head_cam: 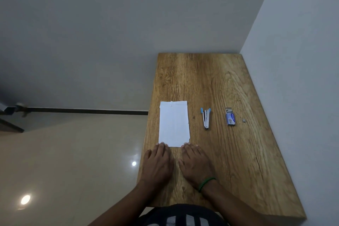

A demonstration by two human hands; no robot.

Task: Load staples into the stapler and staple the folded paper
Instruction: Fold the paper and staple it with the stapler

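Observation:
A folded white paper (pixel 174 124) lies flat on the wooden table (pixel 229 152), near its left edge. To its right lies a small silver stapler (pixel 206 118) with blue ends. Further right sits a blue staple box (pixel 230 118), partly slid open, and a small grey strip of staples (pixel 244 120) beside it. My left hand (pixel 157 164) lies flat on the table, its fingertips touching the paper's near left corner. My right hand (pixel 195 163), with a green bracelet at the wrist, lies flat too, fingertips at the near right corner. Neither hand holds anything.
The table stands in a corner, with a white wall (pixel 302 60) along its right side and another behind it. Shiny beige floor (pixel 73 161) lies to the left of the table's left edge.

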